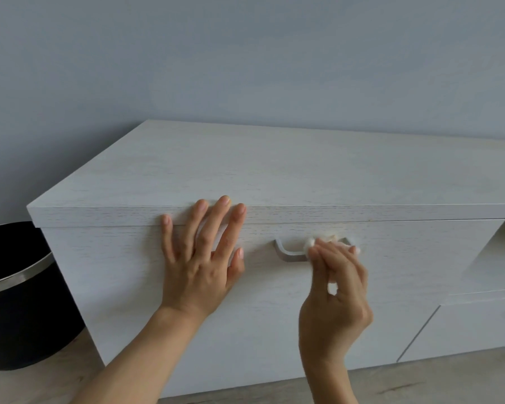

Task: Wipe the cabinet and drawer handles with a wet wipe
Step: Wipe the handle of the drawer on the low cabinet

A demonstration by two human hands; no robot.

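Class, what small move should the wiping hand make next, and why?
Probably slide the right hand with the wet wipe leftward along the metal handle: its left part lies uncovered, and the left hand rests flat on the cabinet front.

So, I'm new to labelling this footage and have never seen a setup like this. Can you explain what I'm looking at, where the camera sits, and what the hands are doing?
There is no machine here, just a person's two bare hands. The single picture comes from a wide-angle camera worn on the person's head, looking forward and down, so the arms reach in from the bottom. In front stands a pale wooden cabinet against a grey wall, with a black bin on the floor to its left. The left hand lies flat, fingers spread, on the cabinet front, reaching its top edge. The right hand pinches a crumpled white wet wipe against the right part of the metal handle.
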